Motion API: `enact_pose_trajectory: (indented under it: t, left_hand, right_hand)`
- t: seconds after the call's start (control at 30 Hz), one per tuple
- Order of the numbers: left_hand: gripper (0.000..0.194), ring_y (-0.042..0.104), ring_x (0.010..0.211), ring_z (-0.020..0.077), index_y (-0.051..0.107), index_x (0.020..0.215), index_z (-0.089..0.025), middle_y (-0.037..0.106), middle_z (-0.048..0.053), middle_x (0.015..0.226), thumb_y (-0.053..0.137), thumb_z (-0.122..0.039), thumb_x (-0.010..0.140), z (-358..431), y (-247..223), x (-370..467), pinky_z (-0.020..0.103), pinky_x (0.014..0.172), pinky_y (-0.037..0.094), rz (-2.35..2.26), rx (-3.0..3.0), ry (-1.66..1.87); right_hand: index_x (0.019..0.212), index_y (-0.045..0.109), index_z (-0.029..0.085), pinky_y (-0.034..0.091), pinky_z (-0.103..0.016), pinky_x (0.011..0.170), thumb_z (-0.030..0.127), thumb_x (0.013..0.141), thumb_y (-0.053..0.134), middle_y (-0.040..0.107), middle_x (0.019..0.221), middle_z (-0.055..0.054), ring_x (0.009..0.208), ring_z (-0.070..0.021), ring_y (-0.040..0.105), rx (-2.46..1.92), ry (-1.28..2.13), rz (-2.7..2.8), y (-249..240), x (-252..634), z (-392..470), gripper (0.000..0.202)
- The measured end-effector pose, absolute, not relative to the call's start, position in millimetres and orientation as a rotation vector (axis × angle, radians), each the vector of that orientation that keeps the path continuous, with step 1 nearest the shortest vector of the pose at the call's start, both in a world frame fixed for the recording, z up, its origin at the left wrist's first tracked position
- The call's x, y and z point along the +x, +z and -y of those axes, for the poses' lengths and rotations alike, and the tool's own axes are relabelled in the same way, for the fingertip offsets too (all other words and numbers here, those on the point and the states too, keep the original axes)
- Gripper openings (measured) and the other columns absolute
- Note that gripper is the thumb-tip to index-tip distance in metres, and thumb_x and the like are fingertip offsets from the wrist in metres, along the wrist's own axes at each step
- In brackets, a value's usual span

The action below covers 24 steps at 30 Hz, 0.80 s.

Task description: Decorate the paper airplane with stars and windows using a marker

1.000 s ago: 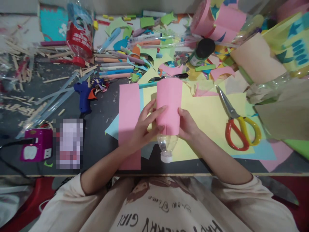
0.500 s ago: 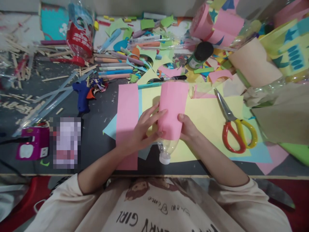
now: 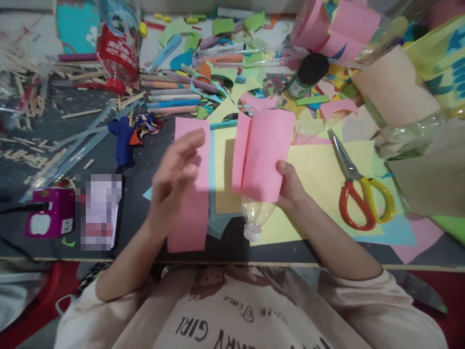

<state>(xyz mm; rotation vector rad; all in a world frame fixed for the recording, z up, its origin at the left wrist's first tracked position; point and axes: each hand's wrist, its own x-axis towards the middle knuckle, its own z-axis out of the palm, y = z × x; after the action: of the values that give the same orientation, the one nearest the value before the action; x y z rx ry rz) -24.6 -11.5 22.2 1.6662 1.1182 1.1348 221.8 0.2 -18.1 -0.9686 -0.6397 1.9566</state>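
Observation:
A clear plastic bottle with a white cap lies cap-end toward me, its body wrapped in a pink paper sheet. On the left the sheet's edge stands away from the bottle as a loose flap. My right hand grips the wrapped bottle from the right side, thumb on top of the paper. Lifted off the bottle, my left hand hovers over a flat pink paper strip; its fingers are a little blurred, apart, and hold nothing. Yellow paper lies under the bottle.
Red-and-yellow-handled scissors lie to the right. A blue glue gun, a phone and a purple box are at left. Markers, paper scraps, a black-lidded jar and a red-labelled bottle crowd the back.
My left hand has let go of the wrapped bottle and moved left. The pink sheet's left edge has sprung open into a flap. My right hand still holds the bottle.

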Motion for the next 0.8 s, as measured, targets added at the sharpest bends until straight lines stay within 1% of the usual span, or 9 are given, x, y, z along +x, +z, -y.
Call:
enact_pose_trajectory:
  t: [0.13, 0.17, 0.23, 0.3, 0.43, 0.53, 0.6, 0.73, 0.8]
  left_hand:
    - [0.063, 0.064, 0.126, 0.0313, 0.061, 0.138, -0.027, 0.067, 0.006, 0.139, 0.058, -0.070, 0.092, -7, 54, -80, 0.055, 0.112, 0.050, -1.507, 1.849, 0.868]
    - [0.070, 0.066, 0.121, 0.0330, 0.062, 0.136, -0.022, 0.068, 0.009, 0.135, 0.054, -0.074, 0.090, -13, 60, -92, 0.057, 0.109, 0.051, -1.721, 1.899, 0.744]
    - [0.069, 0.067, 0.120, 0.0381, 0.064, 0.129, -0.012, 0.069, 0.016, 0.130, 0.045, -0.067, 0.091, -27, 68, -110, 0.060, 0.108, 0.050, -2.197, 1.859, 0.380]
    - [0.064, 0.064, 0.123, 0.0442, 0.064, 0.124, -0.008, 0.070, 0.021, 0.127, 0.044, -0.058, 0.089, -39, 70, -118, 0.062, 0.106, 0.050, -2.466, 1.677, -0.079]
    - [0.063, 0.065, 0.118, 0.0478, 0.065, 0.110, -0.010, 0.072, 0.023, 0.117, 0.044, -0.065, 0.087, -53, 67, -119, 0.059, 0.100, 0.052, -2.410, 1.464, -0.537]
    - [0.058, 0.064, 0.118, 0.0466, 0.066, 0.106, -0.013, 0.071, 0.021, 0.119, 0.049, -0.065, 0.086, -54, 71, -116, 0.060, 0.101, 0.050, -2.474, 1.490, -0.438]
    - [0.057, 0.062, 0.122, 0.0421, 0.066, 0.111, -0.012, 0.070, 0.016, 0.122, 0.049, -0.062, 0.088, -57, 73, -114, 0.061, 0.107, 0.046, -2.484, 1.714, -0.127]
    - [0.068, 0.054, 0.125, 0.0305, 0.068, 0.116, -0.010, 0.066, 0.008, 0.122, 0.049, -0.070, 0.089, -87, 64, -108, 0.054, 0.118, 0.036, -1.898, 2.246, 0.271]
    - [0.051, 0.053, 0.125, 0.0312, 0.071, 0.111, -0.011, 0.067, 0.009, 0.121, 0.064, -0.056, 0.087, -110, 54, -100, 0.053, 0.122, 0.033, -1.757, 2.314, 0.291]
  right_hand:
    - [0.100, 0.071, 0.025, 0.060, -0.053, 0.101, 0.070, 0.055, 0.086, 0.079, 0.108, -0.009, 0.122, -0.0365, 0.068, -1.000, 1.927, 0.629, -16, 223, -3, 0.066]
    - [0.099, 0.072, 0.025, 0.059, -0.054, 0.101, 0.070, 0.055, 0.086, 0.079, 0.108, -0.009, 0.122, -0.0368, 0.068, -1.004, 1.916, 0.629, -15, 222, -3, 0.065]
    - [0.096, 0.072, 0.025, 0.059, -0.054, 0.102, 0.070, 0.054, 0.087, 0.080, 0.105, -0.008, 0.121, -0.0371, 0.068, -1.022, 1.905, 0.621, -14, 221, -3, 0.063]
    - [0.094, 0.073, 0.025, 0.059, -0.054, 0.102, 0.069, 0.052, 0.088, 0.080, 0.103, -0.008, 0.119, -0.0369, 0.069, -1.041, 1.915, 0.611, -12, 219, -3, 0.063]
    - [0.098, 0.073, 0.024, 0.057, -0.052, 0.104, 0.068, 0.052, 0.088, 0.080, 0.108, -0.009, 0.120, -0.0356, 0.069, -1.033, 1.913, 0.609, -12, 217, -2, 0.066]
    - [0.101, 0.073, 0.024, 0.056, -0.051, 0.105, 0.066, 0.053, 0.088, 0.080, 0.108, -0.008, 0.118, -0.0351, 0.070, -1.022, 1.963, 0.574, -11, 218, -1, 0.066]
    - [0.100, 0.074, 0.024, 0.057, -0.049, 0.103, 0.065, 0.054, 0.088, 0.080, 0.103, -0.007, 0.114, -0.0348, 0.072, -1.029, 2.035, 0.548, -8, 220, 0, 0.063]
    - [0.102, 0.075, 0.026, 0.060, -0.047, 0.096, 0.065, 0.054, 0.087, 0.080, 0.105, -0.007, 0.112, -0.0343, 0.072, -1.064, 2.094, 0.535, -4, 222, 1, 0.064]
    - [0.106, 0.073, 0.025, 0.059, -0.047, 0.097, 0.064, 0.055, 0.088, 0.078, 0.115, -0.009, 0.116, -0.0341, 0.071, -1.056, 2.091, 0.541, -5, 222, 1, 0.066]
